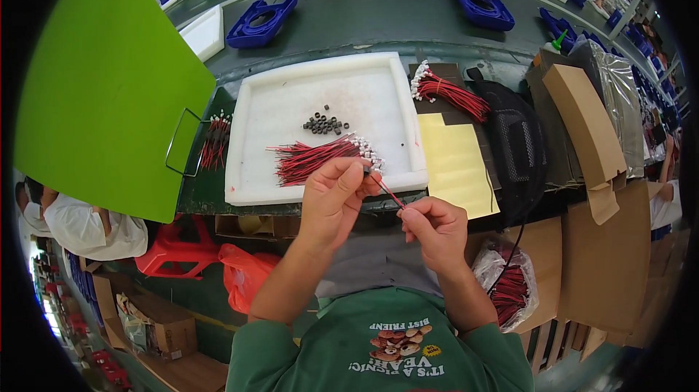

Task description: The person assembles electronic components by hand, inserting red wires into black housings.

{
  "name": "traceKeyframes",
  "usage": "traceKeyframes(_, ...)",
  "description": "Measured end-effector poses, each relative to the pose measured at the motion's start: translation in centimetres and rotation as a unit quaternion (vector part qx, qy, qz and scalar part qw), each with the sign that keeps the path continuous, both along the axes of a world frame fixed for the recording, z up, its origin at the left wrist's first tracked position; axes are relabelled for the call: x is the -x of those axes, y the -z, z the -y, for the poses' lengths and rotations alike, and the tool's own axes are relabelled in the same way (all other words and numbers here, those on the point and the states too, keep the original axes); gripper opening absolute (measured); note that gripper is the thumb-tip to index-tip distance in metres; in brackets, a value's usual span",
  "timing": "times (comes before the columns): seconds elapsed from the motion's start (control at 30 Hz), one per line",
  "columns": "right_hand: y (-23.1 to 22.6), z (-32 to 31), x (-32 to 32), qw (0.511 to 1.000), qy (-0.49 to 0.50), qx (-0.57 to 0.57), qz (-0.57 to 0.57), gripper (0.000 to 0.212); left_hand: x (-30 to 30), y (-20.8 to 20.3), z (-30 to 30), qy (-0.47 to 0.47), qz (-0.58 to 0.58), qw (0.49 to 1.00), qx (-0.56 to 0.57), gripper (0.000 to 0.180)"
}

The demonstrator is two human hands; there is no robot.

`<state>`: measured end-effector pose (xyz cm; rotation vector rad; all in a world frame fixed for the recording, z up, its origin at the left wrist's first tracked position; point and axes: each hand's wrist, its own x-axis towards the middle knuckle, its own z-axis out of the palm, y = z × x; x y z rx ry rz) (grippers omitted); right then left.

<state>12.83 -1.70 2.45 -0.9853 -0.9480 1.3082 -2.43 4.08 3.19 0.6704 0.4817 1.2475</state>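
Observation:
Between my two hands runs a short red-and-black wire lead [388,191], held just in front of the white foam tray [251,115]. My left hand [336,199] pinches its upper end, where a small dark piece shows at the fingertips. The other end sits between the thumb and fingers of my right hand [437,228]. Behind my left hand, a pile of red-and-black leads with white connectors [313,159] lies in the tray. Several small black ring-shaped pieces [324,124] are heaped just beyond that pile.
Right of the tray are a bundle of leads [451,93], yellow paper [455,166] and a black mesh bag [517,137]. A green panel [109,93] stands at left. Blue plastic housings [262,22] rest on the far belt. A bag of leads [510,290] sits at lower right.

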Motion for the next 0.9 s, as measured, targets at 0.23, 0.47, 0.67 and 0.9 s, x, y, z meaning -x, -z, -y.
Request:
traceKeyframes(0.23, 1.3, 0.2, 0.7, 0.984, 0.027, -0.058, 0.168, 0.009, -0.6, 1.2, 1.4, -0.071, 0.040, 0.995, 0.063, 0.011)
traceKeyframes(0.47, 1.0, 0.4, 1.1, 0.985, 0.032, -0.031, 0.168, 0.008, -0.8, 1.5, 1.4, -0.090, 0.016, 0.995, 0.031, 0.016)
traceKeyframes(0.67, 0.4, -0.2, 1.7, 0.997, 0.015, 0.034, 0.074, 0.008, -0.5, 2.4, 2.4, -0.001, -0.102, 0.995, -0.004, 0.012)
traceKeyframes(0.9, 1.0, -1.2, 0.1, 0.991, -0.019, -0.108, 0.073, 0.009, 0.2, 0.2, 2.7, 0.192, -0.284, 0.939, -0.031, 0.012)
